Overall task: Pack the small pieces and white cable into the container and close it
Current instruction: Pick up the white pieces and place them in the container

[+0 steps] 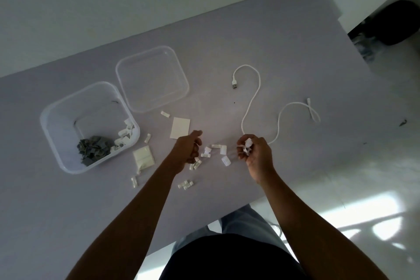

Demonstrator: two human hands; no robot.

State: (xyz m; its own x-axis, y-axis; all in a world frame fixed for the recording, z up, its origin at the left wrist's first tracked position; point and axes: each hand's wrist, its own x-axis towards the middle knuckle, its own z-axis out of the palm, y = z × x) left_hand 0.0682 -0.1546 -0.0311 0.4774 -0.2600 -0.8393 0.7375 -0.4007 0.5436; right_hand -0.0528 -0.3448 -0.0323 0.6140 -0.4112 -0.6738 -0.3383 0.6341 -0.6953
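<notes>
The clear plastic container (56, 134) stands open at the left, with grey pieces and some white pieces inside. Its clear lid (152, 79) lies beside it, farther back. Several small white pieces (208, 152) are scattered on the table between my hands. My right hand (255, 151) grips a bunch of white pieces (247, 144). My left hand (189, 149) hovers over the scattered pieces with its fingers curled; whether it holds any I cannot tell. The white cable (256, 95) snakes across the table behind my right hand.
A white card (180, 128) and a small white packet (143, 158) lie between the container and my left hand. More white pieces (186, 184) sit near the front. The grey table's (227, 36) right edge drops to a shiny floor (363, 188).
</notes>
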